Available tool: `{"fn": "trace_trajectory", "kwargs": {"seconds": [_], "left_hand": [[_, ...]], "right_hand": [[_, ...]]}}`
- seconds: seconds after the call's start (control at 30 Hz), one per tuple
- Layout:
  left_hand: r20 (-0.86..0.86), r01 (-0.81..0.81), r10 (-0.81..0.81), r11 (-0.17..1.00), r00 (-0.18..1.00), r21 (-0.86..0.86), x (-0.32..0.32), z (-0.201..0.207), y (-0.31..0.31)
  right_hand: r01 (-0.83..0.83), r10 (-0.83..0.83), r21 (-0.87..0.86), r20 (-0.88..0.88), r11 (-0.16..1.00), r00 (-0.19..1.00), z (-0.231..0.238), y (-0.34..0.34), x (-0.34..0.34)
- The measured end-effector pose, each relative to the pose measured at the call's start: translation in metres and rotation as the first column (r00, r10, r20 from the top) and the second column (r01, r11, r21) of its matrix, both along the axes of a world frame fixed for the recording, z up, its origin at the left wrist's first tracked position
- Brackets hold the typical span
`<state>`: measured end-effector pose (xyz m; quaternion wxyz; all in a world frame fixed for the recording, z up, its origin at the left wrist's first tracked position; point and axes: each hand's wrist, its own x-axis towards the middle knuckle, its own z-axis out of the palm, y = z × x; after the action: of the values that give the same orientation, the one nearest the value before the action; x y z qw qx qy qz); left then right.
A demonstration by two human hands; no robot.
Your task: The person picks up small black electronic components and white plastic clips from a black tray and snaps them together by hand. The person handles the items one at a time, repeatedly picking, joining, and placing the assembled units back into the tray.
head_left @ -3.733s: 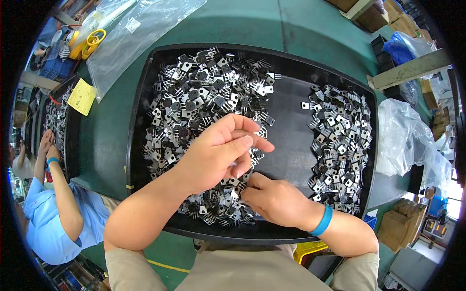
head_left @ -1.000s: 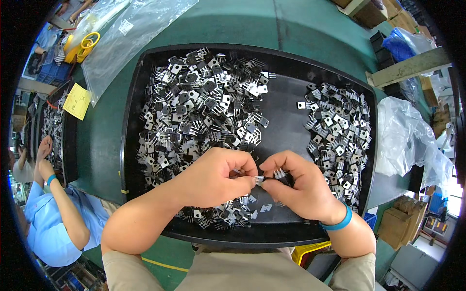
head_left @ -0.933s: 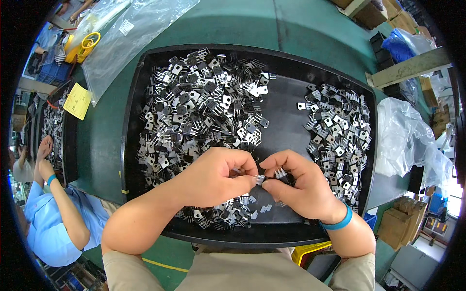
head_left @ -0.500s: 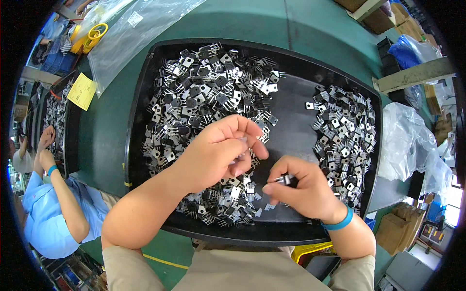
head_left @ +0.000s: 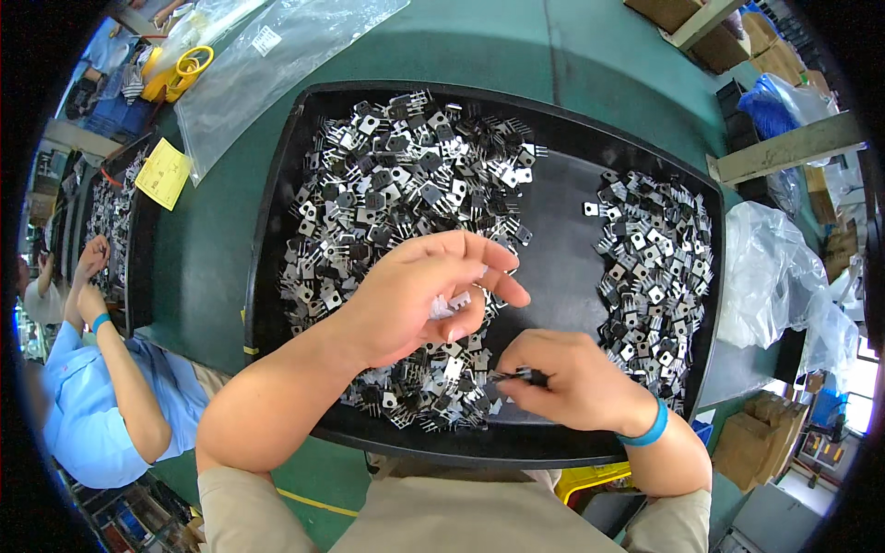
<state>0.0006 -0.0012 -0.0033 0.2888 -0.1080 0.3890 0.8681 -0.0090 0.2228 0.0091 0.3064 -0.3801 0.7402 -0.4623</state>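
Observation:
A large black tray (head_left: 560, 230) holds loose three-legged power transistors, with a wide heap (head_left: 383, 189) on its left and a smaller heap (head_left: 659, 267) on its right. Over the left heap, my left hand (head_left: 415, 295) is half curled, palm partly up, around several small whitish translucent pieces (head_left: 445, 306). Near the tray's front wall, my right hand (head_left: 576, 382) pinches a single transistor (head_left: 530, 376) between thumb and fingers, black body showing and legs pointing left. A blue band (head_left: 648, 426) circles my right wrist.
Clear plastic sheeting (head_left: 249, 83) and a yellow paper tag (head_left: 164, 174) lie on the green bench (head_left: 203, 267). To the left, a person in blue (head_left: 111, 396) works at another tray (head_left: 138, 240). A crumpled plastic bag (head_left: 765, 276) sits beyond the tray's right edge.
My right hand has moved down slightly and turned, so the transistor shows its dark side. My left hand has shifted a little right, and the whitish pieces in it show more.

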Motion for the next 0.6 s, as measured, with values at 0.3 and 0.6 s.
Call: {"fn": "trace_trajectory", "kwargs": {"seconds": [0.3,0.6], "left_hand": [[-0.079,0.143,-0.16,0.972,0.984,-0.187,0.007,0.006,0.01],[-0.095,0.208,-0.239,0.944,0.966,-0.257,0.01,0.007,0.014]], "right_hand": [[0.443,-0.453,-0.165,-0.025,0.881,0.891,0.014,0.005,-0.004],[0.342,-0.388,-0.188,-0.348,0.921,0.854,0.014,0.004,-0.002]]}}
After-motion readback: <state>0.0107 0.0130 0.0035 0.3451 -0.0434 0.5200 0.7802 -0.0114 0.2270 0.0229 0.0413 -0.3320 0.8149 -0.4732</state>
